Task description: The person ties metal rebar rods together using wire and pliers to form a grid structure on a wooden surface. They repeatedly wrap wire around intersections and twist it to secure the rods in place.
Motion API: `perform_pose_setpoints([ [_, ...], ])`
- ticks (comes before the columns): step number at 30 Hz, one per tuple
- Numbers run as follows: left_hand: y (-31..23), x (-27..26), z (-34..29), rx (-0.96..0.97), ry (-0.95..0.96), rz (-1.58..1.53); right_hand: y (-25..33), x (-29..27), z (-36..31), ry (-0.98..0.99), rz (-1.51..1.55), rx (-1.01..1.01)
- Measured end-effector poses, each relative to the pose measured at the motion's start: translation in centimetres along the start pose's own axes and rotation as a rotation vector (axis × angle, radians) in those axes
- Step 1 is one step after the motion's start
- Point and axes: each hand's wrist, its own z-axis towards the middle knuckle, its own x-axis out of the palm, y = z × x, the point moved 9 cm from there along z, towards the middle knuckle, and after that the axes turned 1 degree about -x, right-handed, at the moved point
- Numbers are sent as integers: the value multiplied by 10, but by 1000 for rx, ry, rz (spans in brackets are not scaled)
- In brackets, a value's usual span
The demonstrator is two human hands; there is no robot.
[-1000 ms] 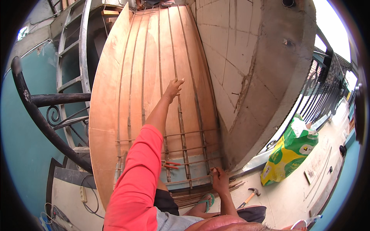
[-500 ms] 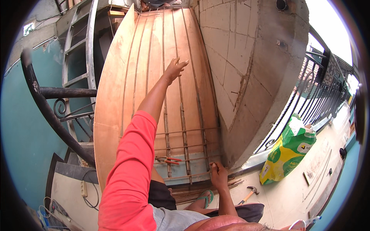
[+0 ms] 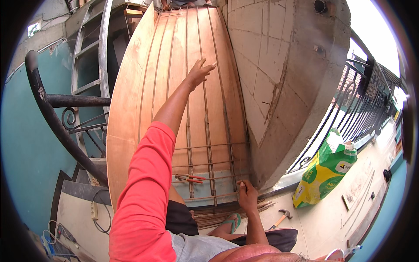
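Note:
My left hand (image 3: 200, 73) reaches far forward over the sloping plywood panel (image 3: 124, 109), its fingers stretched apart and nothing seen in them. Long steel bars (image 3: 209, 153) run up the panel beneath it. Close to my body, my right hand (image 3: 248, 195) is closed beside the near right corner of the bar grid. What it grips, if anything, is hidden by the fingers. Thin cross bars (image 3: 205, 164) lie across the long ones at the near end. A pair of pincers with red handles (image 3: 190, 178) rests on the grid left of my right hand.
A hammer (image 3: 281, 219) and a green and yellow sack (image 3: 325, 170) are on the tiled floor at right. The rough block wall (image 3: 279, 87) borders the panel. At left are a metal ladder (image 3: 89, 52) and a black handrail (image 3: 65, 135). Another person's feet (image 3: 187, 3) show at the top.
My left hand has shifted very slightly up and to the right, fingers still spread. My right hand stays at the grid corner, and the whole view has tilted a little.

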Motion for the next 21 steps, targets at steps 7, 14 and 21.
perform_pose_setpoints([
  [7,4,2,-5,-17,1,-7,6,1,-3,14,-27,24],
  [14,-2,-1,-3,10,1,-4,5,3,-1,14,-29,1],
  [21,-7,4,-8,7,37,-17,6,2,-1,24,-54,26],
])
